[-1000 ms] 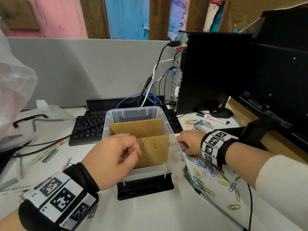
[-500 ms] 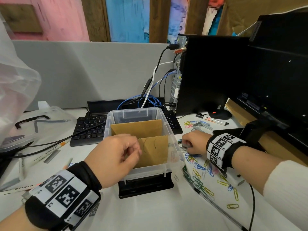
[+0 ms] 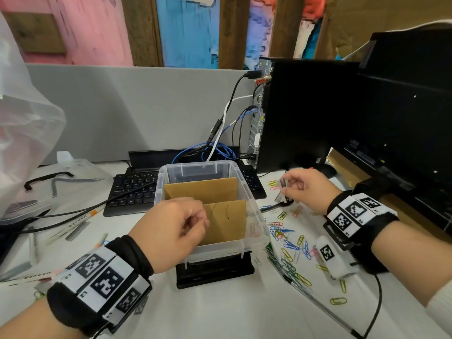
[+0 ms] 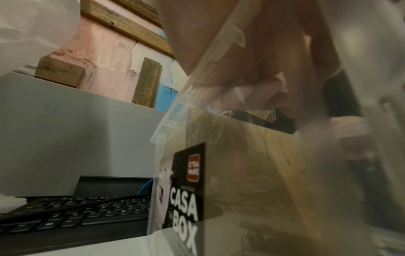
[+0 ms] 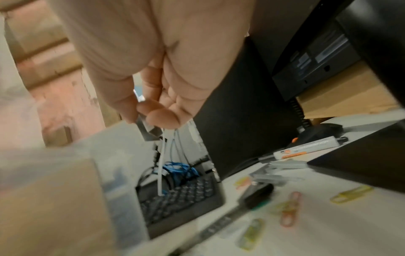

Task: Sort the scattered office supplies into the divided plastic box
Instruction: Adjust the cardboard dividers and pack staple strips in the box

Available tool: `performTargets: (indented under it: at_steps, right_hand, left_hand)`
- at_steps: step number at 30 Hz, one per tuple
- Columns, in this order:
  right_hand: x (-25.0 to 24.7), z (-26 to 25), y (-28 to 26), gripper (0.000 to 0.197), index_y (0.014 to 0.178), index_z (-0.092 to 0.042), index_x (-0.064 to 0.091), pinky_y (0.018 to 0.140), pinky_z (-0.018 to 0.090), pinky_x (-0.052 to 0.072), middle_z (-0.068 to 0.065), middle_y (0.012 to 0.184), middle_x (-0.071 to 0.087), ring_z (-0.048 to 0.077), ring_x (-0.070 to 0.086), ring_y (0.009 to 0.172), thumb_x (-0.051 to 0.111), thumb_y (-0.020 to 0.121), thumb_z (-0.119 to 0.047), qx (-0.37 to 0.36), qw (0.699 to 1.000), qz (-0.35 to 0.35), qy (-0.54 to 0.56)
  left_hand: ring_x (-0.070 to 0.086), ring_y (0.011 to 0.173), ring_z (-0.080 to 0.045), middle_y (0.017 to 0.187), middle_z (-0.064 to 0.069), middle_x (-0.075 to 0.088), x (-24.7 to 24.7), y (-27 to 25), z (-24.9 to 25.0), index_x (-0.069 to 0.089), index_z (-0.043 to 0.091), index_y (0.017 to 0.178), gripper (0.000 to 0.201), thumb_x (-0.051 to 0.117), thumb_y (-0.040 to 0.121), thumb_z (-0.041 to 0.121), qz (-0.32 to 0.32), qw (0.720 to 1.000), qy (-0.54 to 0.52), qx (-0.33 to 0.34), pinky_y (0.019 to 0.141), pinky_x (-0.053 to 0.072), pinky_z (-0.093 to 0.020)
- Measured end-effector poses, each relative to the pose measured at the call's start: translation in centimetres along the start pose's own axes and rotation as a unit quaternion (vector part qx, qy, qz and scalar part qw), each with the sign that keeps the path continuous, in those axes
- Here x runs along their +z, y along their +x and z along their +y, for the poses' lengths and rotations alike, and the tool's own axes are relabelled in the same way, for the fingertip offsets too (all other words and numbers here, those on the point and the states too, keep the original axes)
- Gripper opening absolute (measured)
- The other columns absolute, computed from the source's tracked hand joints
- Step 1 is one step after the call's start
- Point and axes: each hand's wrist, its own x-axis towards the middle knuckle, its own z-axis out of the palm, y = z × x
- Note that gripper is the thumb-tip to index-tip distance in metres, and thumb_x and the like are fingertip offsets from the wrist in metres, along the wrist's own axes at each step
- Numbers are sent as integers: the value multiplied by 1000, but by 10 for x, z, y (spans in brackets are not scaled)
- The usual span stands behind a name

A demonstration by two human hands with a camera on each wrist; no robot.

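The clear plastic box [image 3: 254, 226] stands mid-desk on a black stand, split by brown cardboard dividers [image 3: 203, 189]. My left hand [image 3: 171, 228] lies over its near-left rim, its curled fingers [image 4: 245, 86] showing through the wall; what they hold, if anything, is hidden. To the right of the box and above the desk, my right hand [image 3: 285, 189] pinches a silver strip of staples [image 5: 144, 128]. Coloured paper clips [image 3: 288, 241] and a black pen [image 3: 276, 206] lie scattered below it.
More staple strips [image 5: 287, 164] and a white marker [image 5: 306, 149] lie by the black computer tower [image 3: 305, 113]. A keyboard [image 3: 132, 189] and cables sit behind the box. Markers [image 3: 80, 221] and a clear lid [image 3: 49, 187] lie left. A monitor [image 3: 403, 118] overhangs the right.
My right hand has risen off the desk beside the box with the staple strip pinched in its fingers. My left hand has stayed on the box.
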Motion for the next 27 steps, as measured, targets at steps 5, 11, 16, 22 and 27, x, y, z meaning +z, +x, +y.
performTargets:
  at_steps: [5, 11, 16, 22, 27]
  right_hand:
    - [-7, -45, -9, 8, 93, -6, 65, 57, 21, 50, 4, 68, 63, 11, 55, 53, 64, 86, -3, -29, 982, 26, 185]
    - [16, -105, -26, 14, 98, -2, 65, 55, 24, 48, 6, 66, 60, 14, 49, 53, 59, 87, 3, -15, 903, -74, 422]
    - [51, -128, -30, 12, 96, -1, 64, 53, 23, 48, 7, 69, 60, 12, 51, 53, 62, 85, 2, -35, 915, -110, 387]
    - [69, -127, -30, 13, 97, -1, 62, 53, 23, 48, 2, 67, 63, 13, 52, 53, 63, 85, 2, -23, 909, -107, 403]
    - [70, -125, -29, 20, 104, -3, 59, 51, 22, 47, 2, 71, 64, 8, 52, 53, 62, 85, 2, -20, 895, -76, 439]
  left_hand:
    - [53, 57, -8, 67, 12, 59, 1, 1, -3, 61, 33, 72, 24, 41, 76, 45, 0, 1000, -15, -7, 52, 42, -17]
    - [58, 66, -13, 76, 3, 63, -6, 6, 5, 61, 29, 91, 27, 58, 80, 53, 1, 992, -119, -33, 60, 49, -22]
    - [66, 74, -29, 86, -10, 66, -6, 9, 16, 57, 19, 106, 41, 74, 77, 41, 30, 956, -277, -90, 64, 57, -35]
    - [69, 68, -19, 81, -10, 66, -5, 10, 15, 56, 15, 105, 30, 70, 81, 2, 44, 942, -301, -144, 63, 58, -30]
    - [68, 67, -20, 78, -9, 65, -3, 8, 16, 56, 16, 104, 27, 64, 85, -2, 70, 936, -311, -148, 61, 57, -31]
